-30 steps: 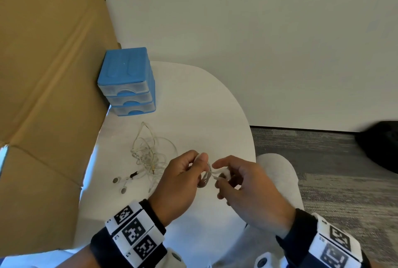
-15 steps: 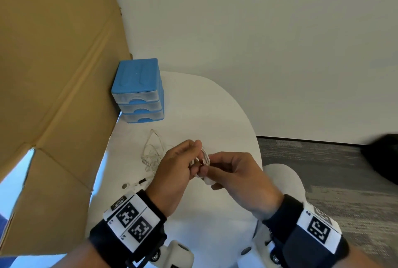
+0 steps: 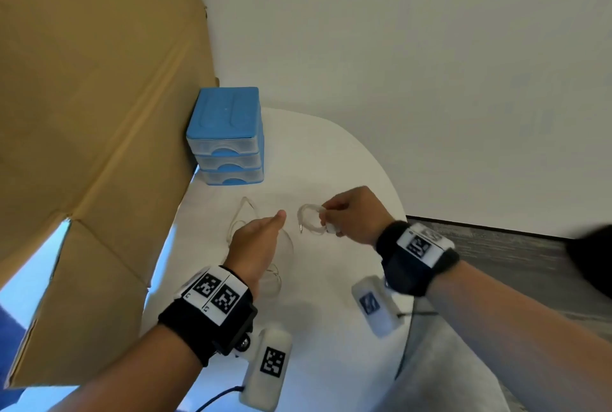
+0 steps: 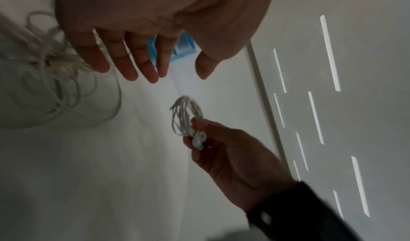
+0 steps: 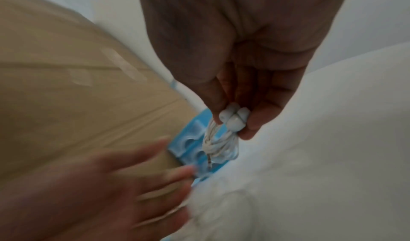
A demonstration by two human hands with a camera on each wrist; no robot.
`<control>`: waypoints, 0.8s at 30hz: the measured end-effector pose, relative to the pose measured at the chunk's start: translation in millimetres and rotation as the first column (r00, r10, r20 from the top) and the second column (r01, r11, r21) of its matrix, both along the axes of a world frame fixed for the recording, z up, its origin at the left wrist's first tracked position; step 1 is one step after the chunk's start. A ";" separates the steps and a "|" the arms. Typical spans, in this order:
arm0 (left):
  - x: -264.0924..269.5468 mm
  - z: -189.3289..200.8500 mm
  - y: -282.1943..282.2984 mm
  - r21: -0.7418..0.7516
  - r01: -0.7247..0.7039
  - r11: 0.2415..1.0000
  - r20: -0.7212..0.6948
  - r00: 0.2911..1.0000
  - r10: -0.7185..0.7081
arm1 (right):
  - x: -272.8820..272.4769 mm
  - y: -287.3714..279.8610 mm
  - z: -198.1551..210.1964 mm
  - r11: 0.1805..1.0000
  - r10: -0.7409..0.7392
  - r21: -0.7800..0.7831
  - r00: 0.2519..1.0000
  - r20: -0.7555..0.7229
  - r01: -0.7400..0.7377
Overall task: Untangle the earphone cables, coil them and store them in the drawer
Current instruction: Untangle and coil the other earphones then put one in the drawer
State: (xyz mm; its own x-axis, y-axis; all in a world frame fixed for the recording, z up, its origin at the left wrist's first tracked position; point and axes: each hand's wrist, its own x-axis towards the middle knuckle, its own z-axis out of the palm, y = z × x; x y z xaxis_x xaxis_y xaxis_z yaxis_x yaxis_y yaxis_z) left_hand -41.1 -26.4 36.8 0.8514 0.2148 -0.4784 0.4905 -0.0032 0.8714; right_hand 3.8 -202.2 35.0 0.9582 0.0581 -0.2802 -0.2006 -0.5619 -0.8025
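My right hand pinches a small coil of white earphone cable, its earbuds pressed between thumb and fingers and the metal plug hanging below. The same coiled earphones show in the left wrist view, held above the white table. My left hand is stretched out with straight fingers and holds nothing, pointing toward the blue three-drawer unit. All three drawers are closed. A second tangled white earphone cable lies on the table under and left of my left hand.
A large brown cardboard sheet leans along the table's left side, touching the drawer unit. A white wall stands behind the table. Grey carpet and a dark object lie to the right.
My hands have come apart. The left hand let go of the coil and reached forward with straight fingers; the right hand carried the coil forward and to the right.
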 end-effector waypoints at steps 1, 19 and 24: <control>2.7 -1.4 2.9 -0.007 -0.012 1.000 -0.011 1.000 0.012 | 16.0 -0.2 -5.3 0.998 0.005 -0.060 1.000 -0.009 -0.006; 26.2 -6.1 26.9 -0.148 0.017 0.989 -0.081 0.996 -0.030 | 98.7 -11.9 -49.2 0.940 -0.101 -0.328 0.995 -0.015 0.090; 28.9 -7.9 33.4 -0.261 -0.209 0.942 -0.096 0.977 0.190 | 54.0 20.3 -28.3 0.951 0.044 -0.307 0.973 0.227 0.028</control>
State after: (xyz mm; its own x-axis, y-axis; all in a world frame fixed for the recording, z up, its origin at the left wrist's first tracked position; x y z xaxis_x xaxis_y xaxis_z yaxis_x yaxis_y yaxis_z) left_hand -12.2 7.0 28.9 0.7675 0.2328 -0.5973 0.5152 0.3303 0.7909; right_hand 57.8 -181.9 6.7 0.9981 0.0120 -0.0597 -0.0273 -0.7882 -0.6148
